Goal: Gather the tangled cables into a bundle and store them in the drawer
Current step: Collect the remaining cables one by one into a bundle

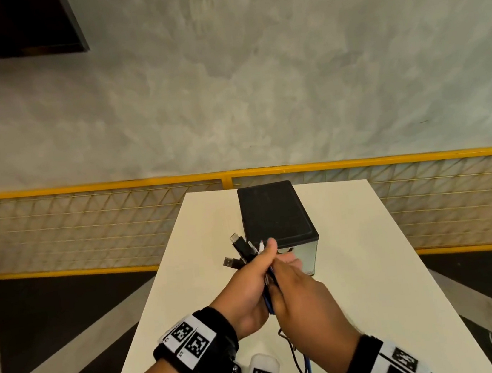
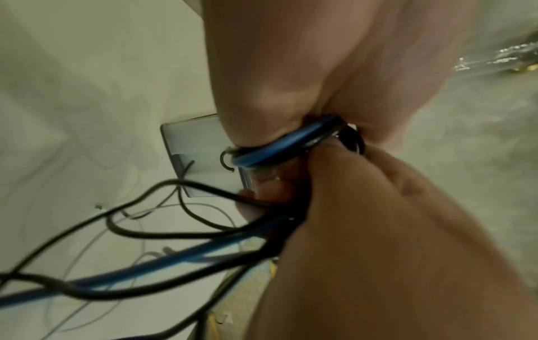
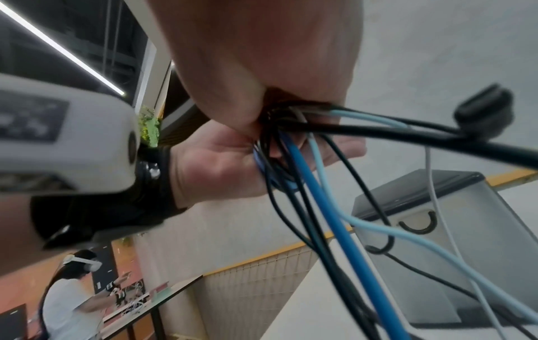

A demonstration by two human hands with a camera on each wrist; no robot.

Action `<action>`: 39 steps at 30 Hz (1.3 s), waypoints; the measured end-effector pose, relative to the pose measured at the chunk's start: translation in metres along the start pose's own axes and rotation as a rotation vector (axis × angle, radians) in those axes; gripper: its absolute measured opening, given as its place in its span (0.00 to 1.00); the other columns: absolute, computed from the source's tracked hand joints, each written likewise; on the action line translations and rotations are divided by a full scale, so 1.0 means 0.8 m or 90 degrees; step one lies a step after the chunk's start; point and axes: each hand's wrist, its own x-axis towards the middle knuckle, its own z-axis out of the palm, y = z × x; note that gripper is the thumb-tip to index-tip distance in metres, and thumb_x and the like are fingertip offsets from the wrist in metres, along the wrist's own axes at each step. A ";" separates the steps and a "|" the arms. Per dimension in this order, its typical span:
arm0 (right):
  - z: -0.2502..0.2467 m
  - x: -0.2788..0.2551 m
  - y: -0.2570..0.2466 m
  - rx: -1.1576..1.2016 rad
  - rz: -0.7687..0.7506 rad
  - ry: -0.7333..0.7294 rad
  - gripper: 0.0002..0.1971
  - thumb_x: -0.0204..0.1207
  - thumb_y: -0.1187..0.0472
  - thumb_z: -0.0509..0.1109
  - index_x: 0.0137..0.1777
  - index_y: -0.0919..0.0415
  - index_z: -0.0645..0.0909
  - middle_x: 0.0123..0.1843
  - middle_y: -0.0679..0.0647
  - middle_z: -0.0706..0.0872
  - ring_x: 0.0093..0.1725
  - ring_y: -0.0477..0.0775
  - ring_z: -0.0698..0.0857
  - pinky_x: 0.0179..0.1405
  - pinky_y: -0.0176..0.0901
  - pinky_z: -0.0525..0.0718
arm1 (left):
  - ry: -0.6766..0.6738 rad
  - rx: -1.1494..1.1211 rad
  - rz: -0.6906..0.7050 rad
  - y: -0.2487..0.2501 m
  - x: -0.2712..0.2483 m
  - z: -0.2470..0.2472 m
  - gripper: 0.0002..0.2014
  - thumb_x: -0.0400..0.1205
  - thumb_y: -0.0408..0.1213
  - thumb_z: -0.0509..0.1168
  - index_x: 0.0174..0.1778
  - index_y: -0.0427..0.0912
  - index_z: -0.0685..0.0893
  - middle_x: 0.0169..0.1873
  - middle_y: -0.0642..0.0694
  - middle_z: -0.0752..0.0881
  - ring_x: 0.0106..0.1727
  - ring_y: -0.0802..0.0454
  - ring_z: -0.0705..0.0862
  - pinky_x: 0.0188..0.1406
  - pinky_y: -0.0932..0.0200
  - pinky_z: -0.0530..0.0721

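Grey concrete wall behind, a yellow-railed mesh fence (image 1: 93,225) running below it, and a white table (image 1: 383,262) sticking out toward the camera. Landmark here is the drawer box (image 1: 276,213) — black top, pale translucent front with a dark U-shaped handle (image 3: 418,224) — sitting toward the far end of the table.

Both hands are up in the air just in front of the box, on its near side. Left hand (image 1: 248,283) is clenched round the cables (image 1: 269,289), thumb on top, with a few plugs (image 1: 240,249) poking out past the fist toward the box — black USB-type ends, plus something white I can't make out. Right hand (image 1: 307,303) is pressed up against the left one, fingers curled round the same bunch a bit lower down. So the cables are gripped by both hands, held above the table, not in the drawer.

From the right wrist view you can see what's in the bunch: a thick blue one (image 3: 329,207), a light blue one (image 3: 387,232), a thin white one (image 3: 436,195) and several black ones, all hanging from the fists down in front of the box. The loose ends trail to the near edge of the table, well this side of the box. Drawer front looks closed, as far as I can tell.

Off in the background of the right wrist view, another person (image 3: 70,299) in a white top with a headset stands at a separate table (image 3: 163,296).
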 end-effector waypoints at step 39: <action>0.024 -0.106 0.165 0.232 0.201 -0.607 0.31 0.69 0.41 0.77 0.72 0.45 0.75 0.70 0.45 0.82 0.72 0.46 0.79 0.70 0.34 0.75 | -0.119 -0.118 0.263 0.097 -0.043 0.001 0.17 0.82 0.48 0.58 0.32 0.43 0.81 0.19 0.53 0.73 0.13 0.64 0.66 0.14 0.69 0.67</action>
